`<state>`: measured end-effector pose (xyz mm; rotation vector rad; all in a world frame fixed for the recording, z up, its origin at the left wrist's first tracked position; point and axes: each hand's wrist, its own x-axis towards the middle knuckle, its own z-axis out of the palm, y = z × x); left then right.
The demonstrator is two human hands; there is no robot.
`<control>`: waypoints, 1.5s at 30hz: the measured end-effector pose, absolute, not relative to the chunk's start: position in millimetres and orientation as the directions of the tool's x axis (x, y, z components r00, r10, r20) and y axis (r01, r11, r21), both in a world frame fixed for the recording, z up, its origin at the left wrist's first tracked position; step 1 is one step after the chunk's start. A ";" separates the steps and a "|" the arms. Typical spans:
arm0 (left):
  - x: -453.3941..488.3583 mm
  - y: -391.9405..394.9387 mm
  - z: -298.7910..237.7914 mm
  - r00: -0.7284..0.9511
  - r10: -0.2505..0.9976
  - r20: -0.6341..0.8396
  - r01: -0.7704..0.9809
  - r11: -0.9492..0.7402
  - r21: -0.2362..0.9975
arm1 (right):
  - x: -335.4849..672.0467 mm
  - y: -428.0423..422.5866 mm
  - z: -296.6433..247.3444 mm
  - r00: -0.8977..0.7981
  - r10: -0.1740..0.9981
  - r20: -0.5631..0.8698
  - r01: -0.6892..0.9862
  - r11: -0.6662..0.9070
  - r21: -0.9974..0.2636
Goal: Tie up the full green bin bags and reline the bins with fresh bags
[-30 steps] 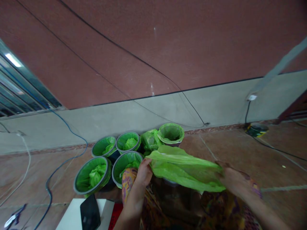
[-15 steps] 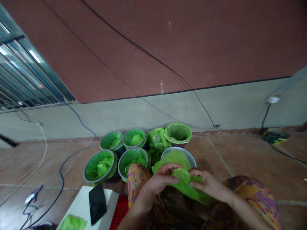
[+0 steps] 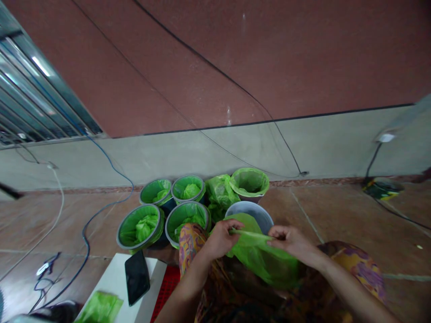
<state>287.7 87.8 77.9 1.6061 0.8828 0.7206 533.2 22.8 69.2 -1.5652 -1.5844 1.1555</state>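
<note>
A thin green plastic bag (image 3: 266,260) is stretched between my two hands over my lap. My left hand (image 3: 222,237) pinches its edge on the left, and my right hand (image 3: 288,240) pinches the same edge on the right. Part of the bag hangs over the front of a grey bucket (image 3: 266,219) standing just beyond my hands. Behind that bucket, against the wall, is another bucket lined with a green bag (image 3: 249,181). Crumpled green bags (image 3: 222,190) lie to its left.
Several lined bins stand on the left, one of them a front bin (image 3: 139,226) with a crumpled bag inside. A white box (image 3: 109,273) carries a phone (image 3: 137,277) and a folded green bag (image 3: 101,307). A blue cable (image 3: 88,242) crosses the tiled floor.
My hands have drawn apart, pulling the bag's bunched edge into a taut line. More of the grey bucket's rim now shows.
</note>
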 end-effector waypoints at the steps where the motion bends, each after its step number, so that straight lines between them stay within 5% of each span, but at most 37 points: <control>1: 286.5 91.7 75.8 0.477 0.875 0.087 0.256 -0.233 0.938 | 537.3 25.6 71.1 -0.024 0.996 -0.087 0.542 -0.061 -0.838; 3: 284.8 98.4 72.5 0.382 0.898 0.219 0.403 -0.376 0.834 | 544.0 29.8 76.3 0.074 0.997 0.018 0.707 -0.040 -0.706; 7: 281.9 104.6 69.0 0.204 0.927 0.313 0.536 -0.374 0.757 | 551.4 31.7 84.4 0.122 0.967 0.224 0.849 0.016 -0.528; 14: 270.1 107.4 63.3 0.125 0.877 0.464 0.736 -0.395 0.549 | 560.8 24.0 85.5 0.298 0.775 0.557 0.881 0.001 -0.472; 21: 262.4 116.5 63.7 0.027 0.842 0.539 0.806 -0.338 0.487 | 587.9 9.6 73.3 0.484 0.662 0.572 0.858 -0.231 -0.459; 24: 270.4 116.8 64.5 0.037 0.827 0.562 0.781 -0.374 0.500 | 578.5 2.8 72.6 0.440 0.759 0.480 0.897 -0.351 -0.269; 27: 289.4 112.5 66.0 0.085 0.814 0.574 0.746 -0.434 0.505 | 541.9 2.6 81.9 0.270 0.840 0.471 0.962 -0.253 -0.100; 30: 314.7 104.7 69.0 0.157 0.798 0.581 0.697 -0.507 0.507 | 495.8 15.8 95.4 0.073 0.846 0.528 0.993 -0.012 -0.119; 36: 349.8 99.0 80.9 0.225 0.842 0.491 0.685 -0.495 0.534 | 463.5 55.9 109.2 -0.046 0.838 0.544 0.960 0.189 -0.209; 45: 354.3 125.1 84.2 0.256 0.939 0.229 0.790 -0.340 0.510 | 501.8 22.4 150.2 0.008 0.683 0.730 0.812 0.421 -0.403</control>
